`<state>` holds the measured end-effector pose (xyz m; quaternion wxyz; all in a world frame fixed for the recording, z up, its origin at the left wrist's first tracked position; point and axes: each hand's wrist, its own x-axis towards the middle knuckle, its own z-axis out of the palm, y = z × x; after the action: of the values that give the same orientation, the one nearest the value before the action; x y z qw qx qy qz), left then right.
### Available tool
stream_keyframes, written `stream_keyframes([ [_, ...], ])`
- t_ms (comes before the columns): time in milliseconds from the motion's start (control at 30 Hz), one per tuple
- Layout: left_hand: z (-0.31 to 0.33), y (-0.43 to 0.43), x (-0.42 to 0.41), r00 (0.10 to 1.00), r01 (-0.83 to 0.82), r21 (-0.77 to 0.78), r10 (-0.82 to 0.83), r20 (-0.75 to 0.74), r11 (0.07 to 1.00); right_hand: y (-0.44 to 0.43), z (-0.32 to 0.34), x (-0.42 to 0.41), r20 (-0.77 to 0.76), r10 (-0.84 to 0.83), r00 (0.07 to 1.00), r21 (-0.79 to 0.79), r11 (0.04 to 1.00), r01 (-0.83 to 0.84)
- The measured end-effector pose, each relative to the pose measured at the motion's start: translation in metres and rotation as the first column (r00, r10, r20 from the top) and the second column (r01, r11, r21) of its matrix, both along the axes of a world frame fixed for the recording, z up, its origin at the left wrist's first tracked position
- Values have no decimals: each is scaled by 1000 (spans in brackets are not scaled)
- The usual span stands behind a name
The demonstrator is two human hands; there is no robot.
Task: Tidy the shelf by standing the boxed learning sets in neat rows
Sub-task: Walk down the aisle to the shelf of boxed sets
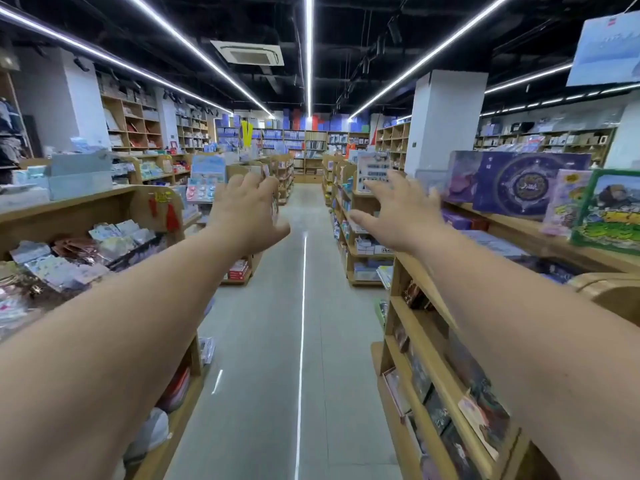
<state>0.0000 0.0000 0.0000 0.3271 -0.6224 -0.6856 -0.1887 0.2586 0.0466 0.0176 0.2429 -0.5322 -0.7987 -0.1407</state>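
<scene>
In the shop aisle, between two wooden display units: left hand (247,211) and right hand (398,216), both raised at arm's length over the floor, well apart, fingers spread, palms away from the camera, neither holding anything. Step in hand, as judged: approach only; no box is touched and the sorting is not yet begun. Boxed learning sets (540,188): on the top shelf (519,233) of the right-hand unit, beyond and to the right of the right hand. Item, dark blue box (526,183) with round emblem, standing on its long edge, long axis along the shelf, printed face toward the aisle, leaning back slightly. Item, green-bordered box (609,211), nearest the camera, upright, face to the aisle, tilted somewhat out of line with its neighbour. Item, pale narrow box (564,202), standing on its short end between the two, partly overlapping both. Further purple boxes lie flat on the ledge below; details blurred. Next move, as judged: turn right, bring both hands to the shelf, take a leaning box by its side edges and square it against the others.
</scene>
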Motion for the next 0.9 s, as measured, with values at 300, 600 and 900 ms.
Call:
stream_keyframes([
  [300, 9, 189, -123, 999, 54, -80, -55, -1, 995, 185, -5, -111, 41, -64, 997, -48, 997, 66],
  [600, -18, 394, -180, 996, 78, -80, -73, 56, 994, 391, -36, -173, -32, -51, 998, -56, 997, 49],
  [900, -33, 644, -210, 1000, 17, -182, -18, -9, 983, 649, -43, -210, -4, 1, 1000, -104, 995, -1],
])
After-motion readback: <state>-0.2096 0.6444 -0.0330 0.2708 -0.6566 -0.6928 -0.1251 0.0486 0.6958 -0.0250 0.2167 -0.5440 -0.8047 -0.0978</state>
